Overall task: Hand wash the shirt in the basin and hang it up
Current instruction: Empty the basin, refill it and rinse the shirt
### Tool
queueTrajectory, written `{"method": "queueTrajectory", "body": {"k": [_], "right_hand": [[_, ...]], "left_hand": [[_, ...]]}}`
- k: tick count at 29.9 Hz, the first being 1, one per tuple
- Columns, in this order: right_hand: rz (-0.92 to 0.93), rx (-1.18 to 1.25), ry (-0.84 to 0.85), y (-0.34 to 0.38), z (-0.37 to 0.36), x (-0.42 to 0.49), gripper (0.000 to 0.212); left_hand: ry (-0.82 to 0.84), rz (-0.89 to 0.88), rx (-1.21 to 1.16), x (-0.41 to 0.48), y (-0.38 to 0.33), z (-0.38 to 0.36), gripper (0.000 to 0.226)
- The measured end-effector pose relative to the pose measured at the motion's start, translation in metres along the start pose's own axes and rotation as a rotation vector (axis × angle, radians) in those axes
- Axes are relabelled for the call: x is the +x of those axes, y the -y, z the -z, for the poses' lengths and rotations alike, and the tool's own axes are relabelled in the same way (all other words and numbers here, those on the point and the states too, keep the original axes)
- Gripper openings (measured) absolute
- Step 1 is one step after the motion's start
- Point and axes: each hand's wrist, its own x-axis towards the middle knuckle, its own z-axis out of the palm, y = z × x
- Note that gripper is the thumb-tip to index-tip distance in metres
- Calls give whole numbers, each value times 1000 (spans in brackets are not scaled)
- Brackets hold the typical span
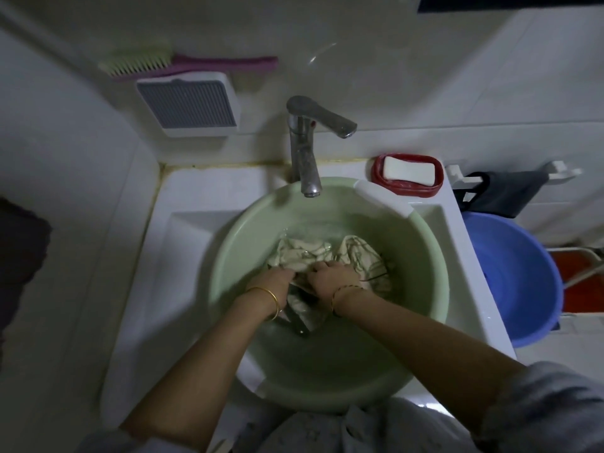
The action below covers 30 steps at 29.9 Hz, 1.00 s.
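A pale green basin (248, 230) sits in the white sink and holds water. In it lies a wet, cream shirt (304, 253) with dark stripes, bunched up in the middle. My left hand (273, 282) grips a fold of the shirt on its near left side. My right hand (333, 277) grips the cloth right beside it, fingers curled into the fabric. The two hands almost touch. Part of the shirt is hidden under my hands and wrists.
A chrome tap (305, 148) stands over the basin's far rim. A white soap bar in a red dish (408, 173) is on the sink's back right corner. A blue bucket (516, 276) stands right of the sink. A brush (183, 65) and grey holder (188, 106) hang on the wall.
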Motion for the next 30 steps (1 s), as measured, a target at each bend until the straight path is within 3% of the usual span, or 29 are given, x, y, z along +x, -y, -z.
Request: {"method": "queueTrajectory", "body": {"k": [4, 9, 12, 17, 20, 21, 24, 30], "right_hand": [[86, 234, 67, -19, 28, -13, 26], [12, 915, -293, -42, 73, -49, 26], [40, 1113, -422, -38, 88, -62, 23], [81, 1287, -585, -32, 105, -84, 15], [35, 1436, -647, -39, 116, -99, 17], [28, 1486, -659, -43, 119, -103, 18], [28, 1593, -697, -52, 126, -114, 20], [52, 1377, -769, -67, 129, -127, 23]], "left_hand": [[-60, -97, -228, -6, 3, 0, 55], [-161, -29, -721, -18, -14, 16, 51], [-223, -5, -711, -18, -27, 22, 63], [-429, 95, -501, -22, -34, 14, 56], [-505, 88, -439, -31, -28, 11, 24], [-534, 58, -474, -35, -27, 13, 14], [-562, 61, -739, -47, -30, 30, 15], [-725, -17, -880, -76, -40, 82, 25]]}}
